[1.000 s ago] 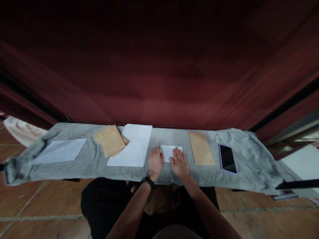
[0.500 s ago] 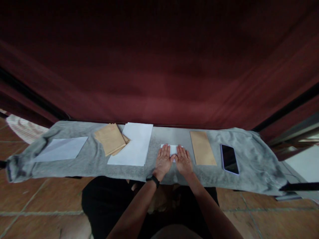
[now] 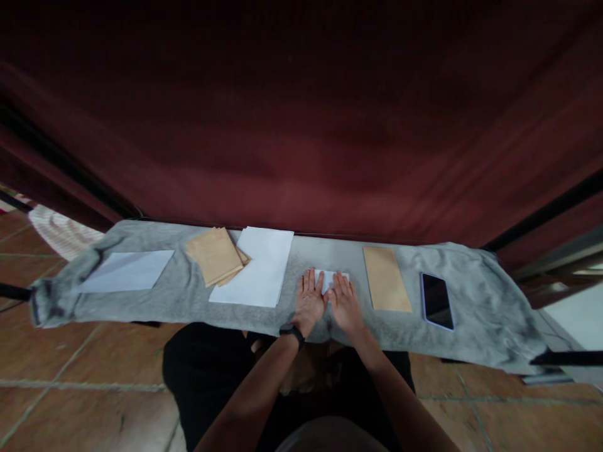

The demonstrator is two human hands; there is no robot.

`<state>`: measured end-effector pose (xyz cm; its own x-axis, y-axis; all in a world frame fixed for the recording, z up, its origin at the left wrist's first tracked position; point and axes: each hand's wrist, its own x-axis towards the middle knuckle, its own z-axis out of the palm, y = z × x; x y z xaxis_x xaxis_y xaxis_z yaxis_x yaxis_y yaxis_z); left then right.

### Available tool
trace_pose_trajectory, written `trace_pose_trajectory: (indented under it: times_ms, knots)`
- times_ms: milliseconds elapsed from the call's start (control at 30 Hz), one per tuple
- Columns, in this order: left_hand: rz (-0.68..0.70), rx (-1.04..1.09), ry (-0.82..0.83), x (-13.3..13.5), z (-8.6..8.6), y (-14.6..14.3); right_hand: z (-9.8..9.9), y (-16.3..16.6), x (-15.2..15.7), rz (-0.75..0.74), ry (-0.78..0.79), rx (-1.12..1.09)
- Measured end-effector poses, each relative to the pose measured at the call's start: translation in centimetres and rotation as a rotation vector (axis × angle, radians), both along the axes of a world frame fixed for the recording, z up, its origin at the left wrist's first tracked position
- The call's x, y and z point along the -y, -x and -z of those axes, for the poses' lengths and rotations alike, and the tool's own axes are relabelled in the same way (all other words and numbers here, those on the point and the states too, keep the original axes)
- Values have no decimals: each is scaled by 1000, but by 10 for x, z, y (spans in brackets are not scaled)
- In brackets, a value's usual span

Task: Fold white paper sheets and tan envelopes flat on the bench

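A small folded white paper (image 3: 330,277) lies on the grey cloth (image 3: 164,301) that covers a narrow table. My left hand (image 3: 309,300) and my right hand (image 3: 345,302) lie flat on the paper side by side, fingers stretched out, and hide most of it. A black band sits on my left wrist. Only the far edge of the paper shows between and above my fingertips.
A brown envelope (image 3: 386,278) and a dark phone (image 3: 437,300) lie to the right. On the left lie a white sheet stack (image 3: 264,267), a pile of brown envelopes (image 3: 215,255) and another white sheet (image 3: 127,271). A dark red curtain (image 3: 301,125) hangs behind.
My hands have come together from beside the paper onto it, now covering most of it. The view has shifted slightly.
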<state>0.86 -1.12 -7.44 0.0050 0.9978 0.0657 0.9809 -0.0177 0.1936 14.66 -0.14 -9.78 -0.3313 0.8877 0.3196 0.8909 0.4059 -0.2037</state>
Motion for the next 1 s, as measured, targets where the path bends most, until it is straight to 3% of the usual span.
trace_pose_trajectory:
  times_ms: [100,333,633,1000]
  knots:
    - [84,-22,-2,-1,2,0,-1,5,11,-93,2,-3]
    - [336,-40,-39,8,1,7,4,-9,14,-88,-37,45]
    - [552,-16,-44,26,-15,23,5,-15,14,-79,-40,113]
    - [585,-26,-7,29,-22,24,8,-27,15,-23,-72,117]
